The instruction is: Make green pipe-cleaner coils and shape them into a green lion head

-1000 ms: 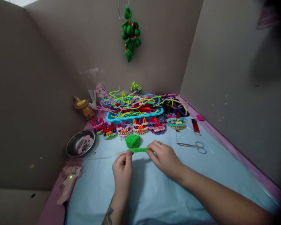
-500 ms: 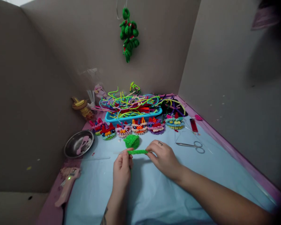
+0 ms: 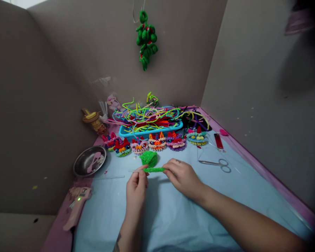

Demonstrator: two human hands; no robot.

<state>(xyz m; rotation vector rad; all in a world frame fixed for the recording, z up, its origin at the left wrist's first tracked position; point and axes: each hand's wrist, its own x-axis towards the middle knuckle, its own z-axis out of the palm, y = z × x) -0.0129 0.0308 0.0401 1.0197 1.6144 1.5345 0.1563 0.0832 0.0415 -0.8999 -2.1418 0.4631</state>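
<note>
A green pipe cleaner, coiled into a tight roll, stretches level between my two hands. My left hand is closed on its left end, where a thin clear stick pokes out past the fingers. At the other end, my right hand pinches the coil between thumb and fingers. Just behind the coil lies a round green fuzzy piece on the blue sheet. The inside of the coil is hidden.
Behind stand several colourful fuzzy animal heads and a blue tray heaped with pipe cleaners. Scissors lie right. Left are a metal bowl, a clear stick and a pink glue gun. A green ornament hangs above.
The whole view has shifted slightly, moving things a little to the right. Both hands keep their hold on the green coil, with barely any visible movement.
</note>
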